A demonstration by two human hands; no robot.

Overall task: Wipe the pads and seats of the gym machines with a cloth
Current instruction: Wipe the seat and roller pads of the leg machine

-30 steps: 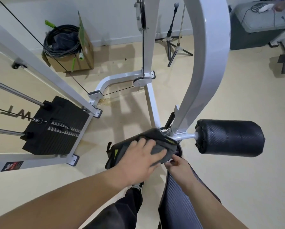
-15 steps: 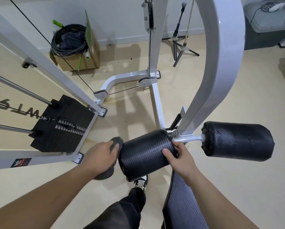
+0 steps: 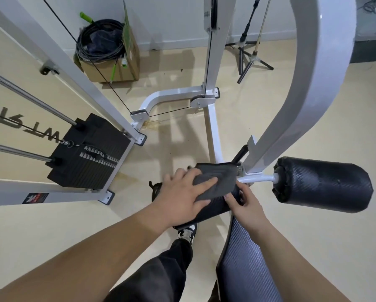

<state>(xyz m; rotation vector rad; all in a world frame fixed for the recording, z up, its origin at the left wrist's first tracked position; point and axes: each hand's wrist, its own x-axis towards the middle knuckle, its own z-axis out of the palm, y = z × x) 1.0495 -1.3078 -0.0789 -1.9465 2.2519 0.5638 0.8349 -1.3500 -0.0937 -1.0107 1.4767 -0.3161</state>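
A grey cloth (image 3: pixel 215 182) lies spread over the top of the black left roller pad (image 3: pixel 213 209) of a white gym machine. My left hand (image 3: pixel 182 197) presses flat on the cloth with its fingers spread. My right hand (image 3: pixel 248 208) grips the pad's inner end, next to the white axle. The black right roller pad (image 3: pixel 322 184) sticks out bare to the right. The grey textured seat (image 3: pixel 248 269) runs down below my right hand.
The machine's white arch (image 3: pixel 313 73) rises right of the pads. A black weight stack (image 3: pixel 89 151) on guide rods stands at the left. A cardboard box with coiled cables (image 3: pixel 108 51) and tripod stands (image 3: pixel 248 51) are by the far wall. My shoe (image 3: pixel 186 233) is under the pad.
My left hand has come from the pad's left end, where the cloth was bunched, back onto the top of the pad with the cloth spread. My right hand has stayed at the inner end.
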